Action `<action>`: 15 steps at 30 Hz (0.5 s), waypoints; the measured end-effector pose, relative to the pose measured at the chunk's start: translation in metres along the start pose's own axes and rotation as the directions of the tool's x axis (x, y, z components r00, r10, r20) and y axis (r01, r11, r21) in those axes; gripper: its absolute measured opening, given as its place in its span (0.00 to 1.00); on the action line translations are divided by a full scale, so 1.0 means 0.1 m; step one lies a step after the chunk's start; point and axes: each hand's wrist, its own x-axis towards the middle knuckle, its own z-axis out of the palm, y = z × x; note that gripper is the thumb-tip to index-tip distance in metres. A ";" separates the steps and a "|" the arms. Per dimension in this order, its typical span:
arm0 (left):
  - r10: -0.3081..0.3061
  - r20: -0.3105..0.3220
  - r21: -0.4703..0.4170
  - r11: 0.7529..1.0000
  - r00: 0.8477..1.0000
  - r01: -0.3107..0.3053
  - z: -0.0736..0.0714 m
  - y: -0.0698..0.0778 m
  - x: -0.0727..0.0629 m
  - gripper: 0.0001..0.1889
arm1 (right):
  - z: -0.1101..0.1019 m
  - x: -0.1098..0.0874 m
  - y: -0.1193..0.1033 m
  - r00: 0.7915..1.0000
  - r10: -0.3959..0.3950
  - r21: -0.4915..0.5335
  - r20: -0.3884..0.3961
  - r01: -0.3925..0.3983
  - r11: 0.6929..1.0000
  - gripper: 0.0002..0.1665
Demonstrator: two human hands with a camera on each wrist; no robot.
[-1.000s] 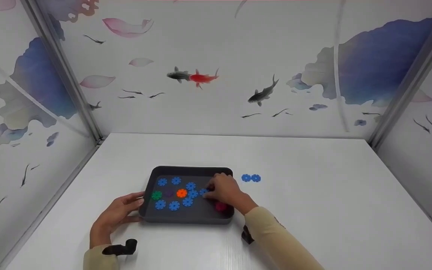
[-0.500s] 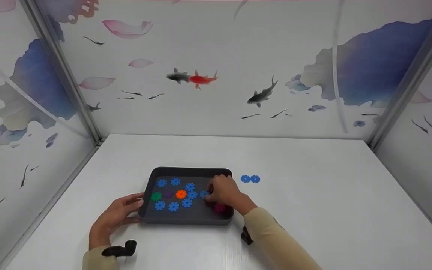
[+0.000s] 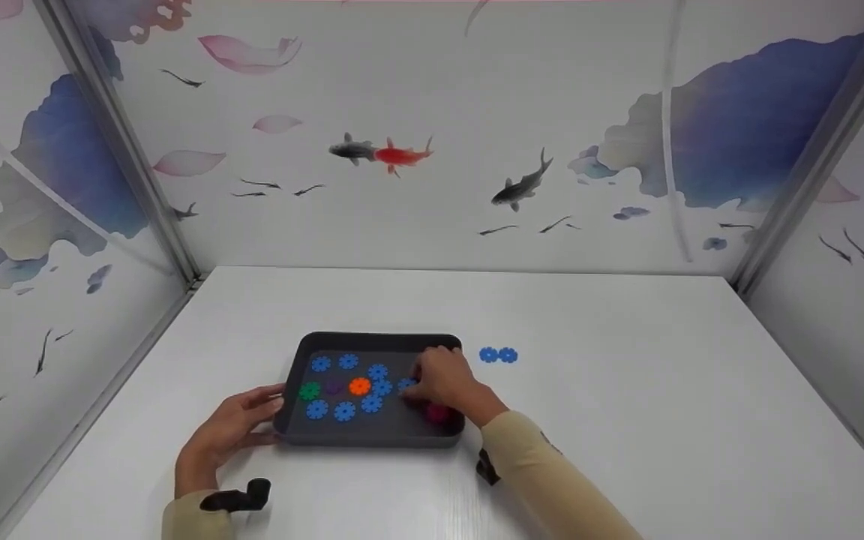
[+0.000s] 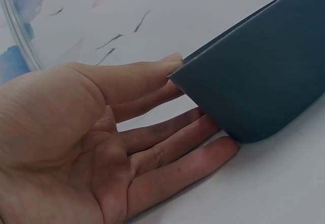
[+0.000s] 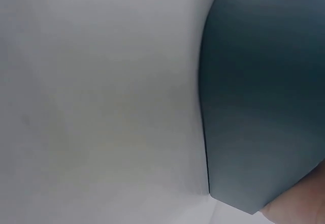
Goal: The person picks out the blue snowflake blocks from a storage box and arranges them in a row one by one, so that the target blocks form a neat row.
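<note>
We found a white tabletop [image 3: 627,390] carrying a dark grey tray [image 3: 364,441], which stood directly on it. To the tray's right, near its far corner, we noted two blue notched discs [image 3: 490,355] lying side by side.

Right fingers [image 3: 418,365], blue disc [image 3: 404,383] beside them partly hidden; wrist views crop tray [image 4: 259,82]

We see a dark grey, round-cornered rectangular tray [image 3: 368,441] lying flat, the left hand [image 3: 233,421] touching its end. Inside lie flat, notched blue discs [image 3: 344,411], a row of green disc [image 3: 310,391], purple disc [image 3: 335,386] and orange disc [image 3: 359,386], and a crimson disc [image 3: 437,413]; the right hand [image 3: 445,377] pinches one blue disc [image 3: 405,384].
</note>
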 end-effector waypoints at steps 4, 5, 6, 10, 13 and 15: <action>-0.006 -0.020 0.003 1.000 1.000 0.006 0.00 0.01 0.00 0.35 | 0.00 0.01 -0.05 1.000 0.009 0.010 -0.003 -0.009 1.000 0.20; -0.003 -0.019 0.002 1.000 1.000 0.003 0.00 0.01 0.00 0.35 | 0.01 0.01 -0.05 1.000 0.003 0.005 -0.004 -0.003 1.000 0.19; 0.000 -0.013 0.001 1.000 1.000 0.000 0.01 0.01 0.01 0.35 | 0.01 0.01 -0.06 1.000 -0.001 -0.001 -0.002 0.001 1.000 0.18; 0.009 0.014 -0.008 1.000 1.000 -0.009 0.01 0.00 0.01 0.36 | 0.03 0.01 -0.07 1.000 -0.014 -0.027 0.003 0.014 1.000 0.16; 0.007 0.008 -0.011 1.000 1.000 -0.007 0.02 0.00 0.01 0.36 | 0.03 0.01 -0.07 1.000 -0.015 -0.026 0.010 0.015 1.000 0.15; 0.001 -0.006 -0.012 1.000 1.000 -0.001 0.02 0.01 0.00 0.35 | 0.03 0.01 -0.07 1.000 -0.013 -0.021 0.013 0.014 1.000 0.15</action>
